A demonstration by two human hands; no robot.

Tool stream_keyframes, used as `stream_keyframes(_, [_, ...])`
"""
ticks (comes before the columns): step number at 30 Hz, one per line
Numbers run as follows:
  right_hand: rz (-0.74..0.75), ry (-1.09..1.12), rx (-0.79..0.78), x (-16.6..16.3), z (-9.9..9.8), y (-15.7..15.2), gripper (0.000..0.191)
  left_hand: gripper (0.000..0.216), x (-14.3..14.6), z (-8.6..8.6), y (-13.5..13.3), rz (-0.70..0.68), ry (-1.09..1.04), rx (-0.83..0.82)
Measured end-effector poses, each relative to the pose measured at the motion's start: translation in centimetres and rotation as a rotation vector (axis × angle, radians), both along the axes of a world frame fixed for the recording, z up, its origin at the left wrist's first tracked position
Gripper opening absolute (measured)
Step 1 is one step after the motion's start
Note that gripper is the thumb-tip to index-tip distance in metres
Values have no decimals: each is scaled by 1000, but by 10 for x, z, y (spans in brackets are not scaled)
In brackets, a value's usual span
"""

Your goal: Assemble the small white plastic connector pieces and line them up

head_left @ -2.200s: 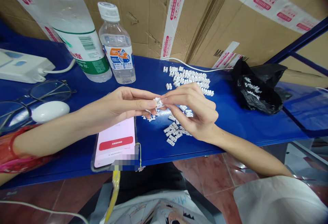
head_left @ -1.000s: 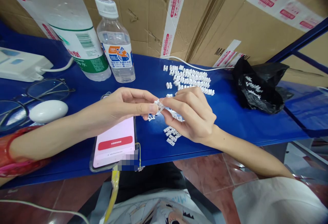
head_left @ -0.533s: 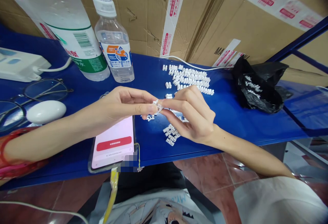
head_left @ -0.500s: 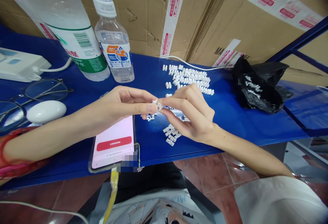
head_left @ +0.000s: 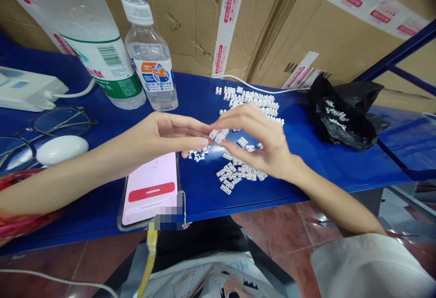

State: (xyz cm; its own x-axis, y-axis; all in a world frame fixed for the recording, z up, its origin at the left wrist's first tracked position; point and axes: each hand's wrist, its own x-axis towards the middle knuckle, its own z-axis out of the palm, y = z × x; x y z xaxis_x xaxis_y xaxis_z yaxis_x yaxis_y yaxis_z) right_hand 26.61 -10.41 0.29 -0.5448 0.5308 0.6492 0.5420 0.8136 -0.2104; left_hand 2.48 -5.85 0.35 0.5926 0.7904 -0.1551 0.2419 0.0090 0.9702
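A small white plastic piece (head_left: 219, 135) with cut-outs is between the fingertips of both hands, above the blue shelf. My left hand (head_left: 170, 134) has its fingers behind the piece's left end, with the thumb at the near side. Around the right end curve the thumb and fingers of my right hand (head_left: 262, 136). Below my right hand lies a loose pile of flat white plastic pieces (head_left: 235, 173). Smaller star-like white parts (head_left: 198, 154) lie beneath my left fingertips. Beyond the hands, rows of standing white pieces (head_left: 254, 100) are partly hidden by my right hand.
A phone (head_left: 150, 207) lies near the shelf's front edge. Left stand a large bottle (head_left: 109, 68) and a small bottle (head_left: 153, 71), with glasses (head_left: 61, 121), a white mouse (head_left: 62, 149) and a power strip (head_left: 27, 89). A black bag (head_left: 344, 116) sits right, before cardboard boxes (head_left: 272, 30).
The piece has turned between my fingertips and shifted slightly right. My right fingers have spread and the hand has moved a little right, uncovering more of the pile. My left thumb has eased off.
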Motion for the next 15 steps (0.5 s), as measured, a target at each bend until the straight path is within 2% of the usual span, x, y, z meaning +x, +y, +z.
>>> stream_keyframes(4, [-275,-69,-259,45,22,16,13,18,-2,-1,9,35,8,26])
stream_keyframes(8, [-439,-176,-495,89,25,32,21,13,-2,-2,13,59,9,25])
stream_keyframes(12, [-541,-314,-648,96,19,33,13,12,-1,-2,10,62,23,40])
stream_keyframes(15, [-629,-417,-639,88,15,31,9,11,-1,-2,9,45,-9,44])
